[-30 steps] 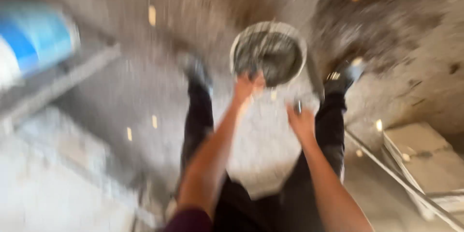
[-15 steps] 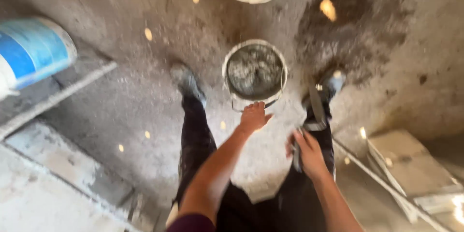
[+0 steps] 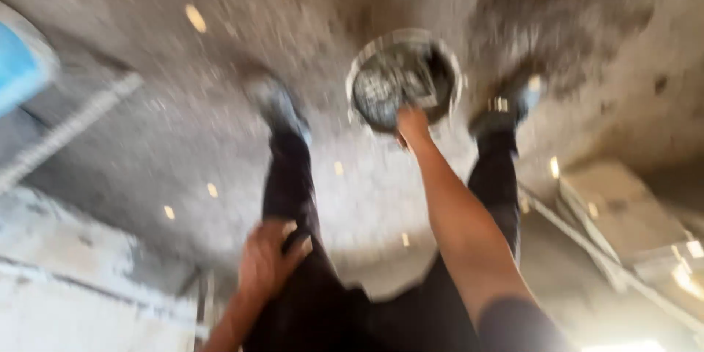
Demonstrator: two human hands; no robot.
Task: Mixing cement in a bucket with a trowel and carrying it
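A: The right hand [image 3: 413, 126] reaches down to the near rim of the bucket [image 3: 403, 77], which stands on the concrete floor [image 3: 183, 139] between the two shoes. The frame is blurred, so I cannot tell how far that hand is closed or whether it has hold of anything.

B: And the other?

A: The left hand [image 3: 270, 260] lies spread, fingers loose, on the dark trouser leg, on the near side of the bucket; it holds nothing.

B: How should it go, working in that bucket?

A: My judgement: keep the feet planted either side of it, lean on the braced leg, and move slowly, since the grey mix inside looks heavy and wet.

B: Any packages or labels?

A: Far to the left of the bucket, a blue-and-white rounded container [image 3: 22, 66] at the frame edge. To the bucket's right and nearer, a pale flat box-like slab [image 3: 616, 205]. No sign is readable.
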